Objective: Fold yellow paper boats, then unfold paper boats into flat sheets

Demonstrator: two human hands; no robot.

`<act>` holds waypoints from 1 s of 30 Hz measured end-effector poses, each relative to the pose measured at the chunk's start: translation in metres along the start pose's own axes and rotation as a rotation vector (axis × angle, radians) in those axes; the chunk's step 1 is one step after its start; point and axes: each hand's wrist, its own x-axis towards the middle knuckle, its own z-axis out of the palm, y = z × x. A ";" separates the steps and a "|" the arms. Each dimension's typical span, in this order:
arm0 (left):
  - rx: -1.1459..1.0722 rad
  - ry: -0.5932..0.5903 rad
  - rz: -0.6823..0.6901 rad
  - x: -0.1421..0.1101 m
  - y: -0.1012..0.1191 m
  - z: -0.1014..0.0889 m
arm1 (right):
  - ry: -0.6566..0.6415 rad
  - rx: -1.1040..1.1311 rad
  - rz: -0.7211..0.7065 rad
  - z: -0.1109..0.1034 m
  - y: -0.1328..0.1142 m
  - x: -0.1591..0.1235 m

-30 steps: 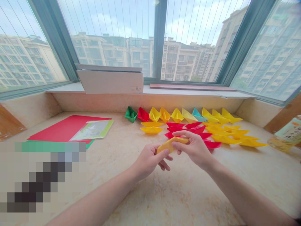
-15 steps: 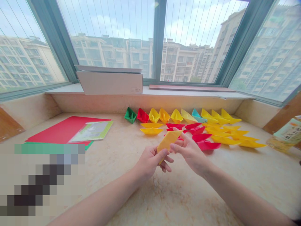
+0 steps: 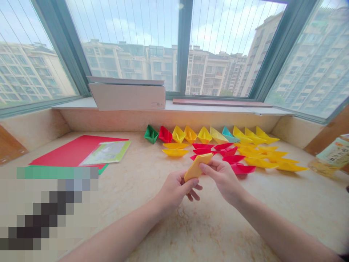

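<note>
A folded piece of yellow paper (image 3: pixel 196 167) is held up between my hands above the counter. My left hand (image 3: pixel 178 187) grips its lower left end, thumb on the near face and fingers behind. On its upper right part, my right hand (image 3: pixel 222 178) pinches the paper between thumb and fingers. Just behind the hands lie red paper boats (image 3: pixel 203 146), partly hidden by the paper and my right hand. Yellow paper boats (image 3: pixel 261 162) sit to their right, and one yellow boat (image 3: pixel 175 150) to their left.
Along the back wall stands a row of paper boats, among them a green one (image 3: pixel 151 134) and a blue one (image 3: pixel 229 135). Red paper sheets (image 3: pixel 62 151) and a clear packet (image 3: pixel 109 153) lie left. A bottle (image 3: pixel 331 154) stands right; a white box (image 3: pixel 128 96) rests on the sill.
The yellow paper has tilted more upright and now looks narrower. My right hand's fingers, stretched out behind it before, have curled in to pinch its upper right part.
</note>
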 end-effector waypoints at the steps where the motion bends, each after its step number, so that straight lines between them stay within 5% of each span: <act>1: 0.013 -0.004 0.004 -0.001 0.000 0.000 | -0.002 0.011 -0.003 0.000 0.000 0.000; 18: 0.179 -0.016 -0.033 -0.003 0.001 0.000 | 0.086 0.011 -0.021 -0.003 0.003 0.004; 30: 0.146 0.080 0.109 -0.001 -0.005 -0.005 | 0.082 -0.075 -0.070 -0.017 -0.004 0.013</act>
